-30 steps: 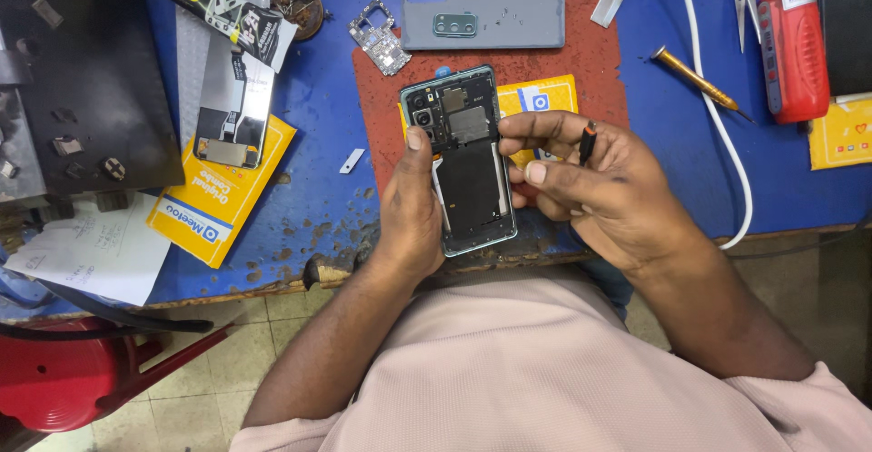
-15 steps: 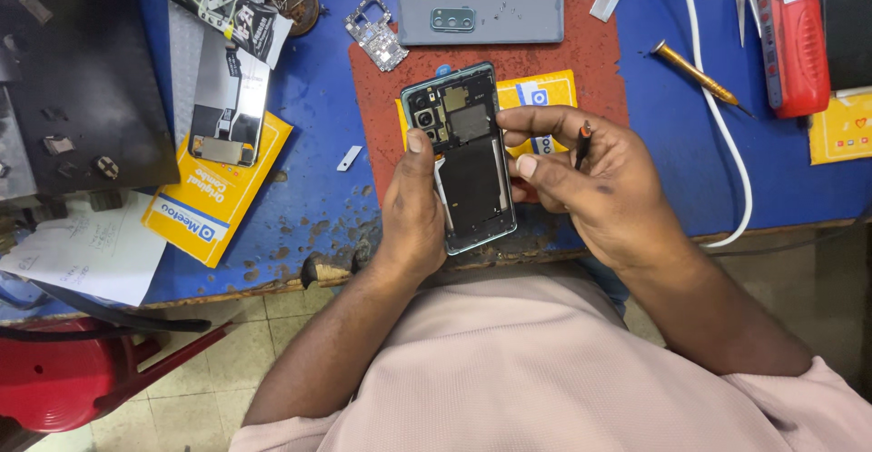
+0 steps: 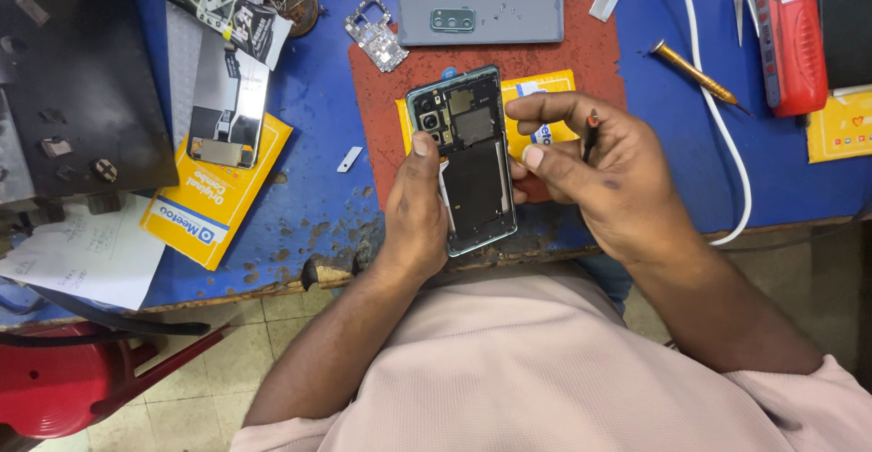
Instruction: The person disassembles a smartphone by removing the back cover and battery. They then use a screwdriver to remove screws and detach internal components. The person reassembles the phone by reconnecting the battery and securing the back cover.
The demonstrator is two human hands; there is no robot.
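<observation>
1. Over the red mat [image 3: 581,61] on the blue bench [image 3: 318,207] I see the opened phone [image 3: 468,166], back side up with its camera block and boards exposed, lying near the bench's front edge and partly on a yellow card [image 3: 545,89].
2. My left hand [image 3: 413,211] grips the phone's left edge, thumb pressed on the frame beside the camera cluster, fingers curled underneath.
3. My right hand [image 3: 599,175] is clenched around a thin dark tool with an orange tip [image 3: 590,129], pinched upright between the fingers, while its thumb and forefinger touch the phone's right edge.
4. Risk, as I judge it: the phone sits close to the chipped bench edge, so a slack left grip could let it slide off into my lap.
5. A second risk: the tool tip is near bare boards, and a slip could scratch a connector or flex.
6. Around it: the grey back cover [image 3: 481,5] lies just beyond on the mat, a small metal bracket [image 3: 372,34] beside it.
7. Farther right are a brass-handled screwdriver [image 3: 695,72], a white cable [image 3: 718,116] and a red bottle [image 3: 790,39].
8. At left, another phone part [image 3: 227,98] rests on a yellow packet [image 3: 218,198]. Nothing blocks the hands.
</observation>
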